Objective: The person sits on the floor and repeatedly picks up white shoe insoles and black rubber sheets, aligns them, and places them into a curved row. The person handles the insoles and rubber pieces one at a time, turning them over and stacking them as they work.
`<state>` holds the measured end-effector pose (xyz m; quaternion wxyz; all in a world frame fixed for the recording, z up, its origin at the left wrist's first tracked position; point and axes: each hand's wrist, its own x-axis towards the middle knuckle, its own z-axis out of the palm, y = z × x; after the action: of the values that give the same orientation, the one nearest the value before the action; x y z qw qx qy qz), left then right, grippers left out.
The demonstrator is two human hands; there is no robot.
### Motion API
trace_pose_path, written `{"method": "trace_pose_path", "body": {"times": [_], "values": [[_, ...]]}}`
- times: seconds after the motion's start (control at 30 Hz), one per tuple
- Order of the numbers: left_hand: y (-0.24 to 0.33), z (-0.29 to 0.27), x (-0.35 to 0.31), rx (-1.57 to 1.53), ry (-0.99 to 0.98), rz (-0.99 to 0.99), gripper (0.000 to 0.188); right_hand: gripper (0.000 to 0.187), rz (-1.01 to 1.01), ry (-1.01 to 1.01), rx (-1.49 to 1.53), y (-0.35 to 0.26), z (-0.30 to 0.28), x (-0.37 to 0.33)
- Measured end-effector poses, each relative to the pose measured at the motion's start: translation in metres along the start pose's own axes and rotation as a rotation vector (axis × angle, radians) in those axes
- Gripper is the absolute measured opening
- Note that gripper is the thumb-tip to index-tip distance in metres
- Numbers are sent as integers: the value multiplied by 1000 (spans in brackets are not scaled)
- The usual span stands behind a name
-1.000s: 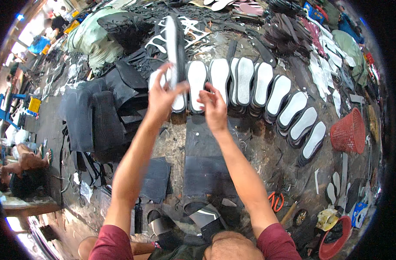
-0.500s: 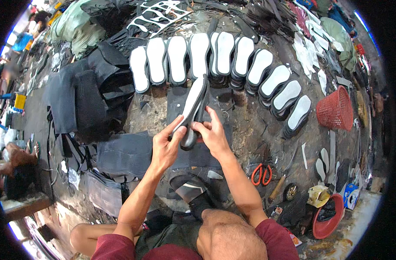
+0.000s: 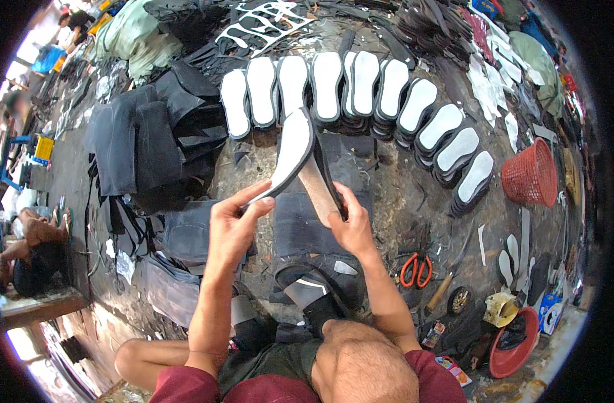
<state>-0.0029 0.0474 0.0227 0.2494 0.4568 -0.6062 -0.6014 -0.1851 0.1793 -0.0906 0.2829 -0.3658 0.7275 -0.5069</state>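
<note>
My left hand [image 3: 233, 225] pinches the lower end of a shoe sole with a white face and black rim [image 3: 293, 149], fingers on one side and thumb on the other. In my right hand [image 3: 352, 221] is the lower end of a second sole with a tan, speckled face [image 3: 319, 191] and black edge. The two soles form an upside-down V, spread at my hands and meeting at the far end; whether they are joined there I cannot tell. Behind them, stacks of white-topped soles [image 3: 327, 87] stand in an arc.
Black sheet material [image 3: 136, 144] is heaped at the left. At the right are orange-handled scissors [image 3: 416, 270], a red mesh basket [image 3: 529, 173] and a red basin [image 3: 514, 359]. Black sheets [image 3: 307, 232] lie under my hands. Another person's legs [image 3: 35, 248] show at far left.
The two soles were close together and now are spread at their near ends, showing the tan face. My hands have moved apart. The whole view has shifted slightly.
</note>
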Motion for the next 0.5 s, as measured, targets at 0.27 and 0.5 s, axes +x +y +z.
{"method": "trace_pose_path", "body": {"times": [0.27, 0.5], "values": [[1, -111, -35, 98, 72, 156, 50, 39, 203, 12, 241, 77, -38, 17], [-52, -202, -93, -309, 134, 339, 45, 34, -27, 111, 0, 97, -87, 39]]}}
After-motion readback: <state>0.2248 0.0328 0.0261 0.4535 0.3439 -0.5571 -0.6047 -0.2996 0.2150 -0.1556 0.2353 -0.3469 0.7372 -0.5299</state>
